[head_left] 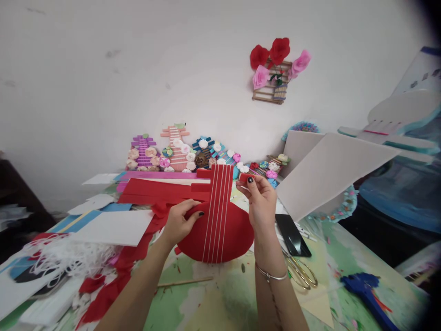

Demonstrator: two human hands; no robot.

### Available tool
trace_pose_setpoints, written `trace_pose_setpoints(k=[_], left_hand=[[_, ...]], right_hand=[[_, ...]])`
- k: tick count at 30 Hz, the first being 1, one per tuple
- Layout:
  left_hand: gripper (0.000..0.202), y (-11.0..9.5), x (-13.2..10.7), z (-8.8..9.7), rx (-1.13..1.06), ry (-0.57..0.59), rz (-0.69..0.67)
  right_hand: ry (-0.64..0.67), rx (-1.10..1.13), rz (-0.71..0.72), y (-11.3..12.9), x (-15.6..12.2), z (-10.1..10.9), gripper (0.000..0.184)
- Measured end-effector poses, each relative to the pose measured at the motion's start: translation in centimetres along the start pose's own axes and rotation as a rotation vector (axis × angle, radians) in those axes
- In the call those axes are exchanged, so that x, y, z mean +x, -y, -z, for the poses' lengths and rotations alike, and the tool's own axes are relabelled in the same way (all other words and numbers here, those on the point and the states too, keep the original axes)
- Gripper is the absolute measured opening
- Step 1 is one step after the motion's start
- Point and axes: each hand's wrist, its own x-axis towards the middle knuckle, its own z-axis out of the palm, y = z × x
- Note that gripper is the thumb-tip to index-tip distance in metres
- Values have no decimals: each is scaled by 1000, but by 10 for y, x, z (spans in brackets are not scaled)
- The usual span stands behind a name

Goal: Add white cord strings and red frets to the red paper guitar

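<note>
A red lute-shaped craft piece (193,239) stands upright in front of me, with several white strings running down its neck and body. Two red tabs (200,187) stick out from the left of the neck. My left hand (182,220) grips the body's left edge, thumb on the front. Beside the neck on the right, my right hand (260,197) pinches a small red piece (245,177) between thumb and fingers. Whether that piece touches the neck, I cannot tell.
A black phone (292,234), gold-handled scissors (300,272) and a blue glue gun (370,294) lie at right. White string (76,253), red paper (155,191) and white sheets (112,227) cover the left. A thin stick (186,282) lies in front. Decorated crafts (175,149) line the wall.
</note>
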Motion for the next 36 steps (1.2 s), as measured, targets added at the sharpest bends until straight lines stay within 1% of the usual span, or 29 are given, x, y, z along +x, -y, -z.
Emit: trace_pose_setpoints(k=[4,9,16,23,28,36], left_hand=[[16,-2,-2,-1,5,-18,-33],[16,-1,-3,-1,35,-1,-83],[14,1,-3,-1,53,-34,-192],[12,-2,-2,-1,47,-41,-213],[13,-1,-2,-2,58,-58,-222],[12,-1,-2,-1,65,-35,-225]], right_hand=[[2,-24,-18,1,-1,0,19],[25,-44,-28,4,-3,-2,18],[12,-19,-30,2,-2,-3,18],[22,-55,-13,2,-3,-2,18],[23,-67,-10,2,-4,-2,18],[7,-62,-10,2,-5,-2,16]])
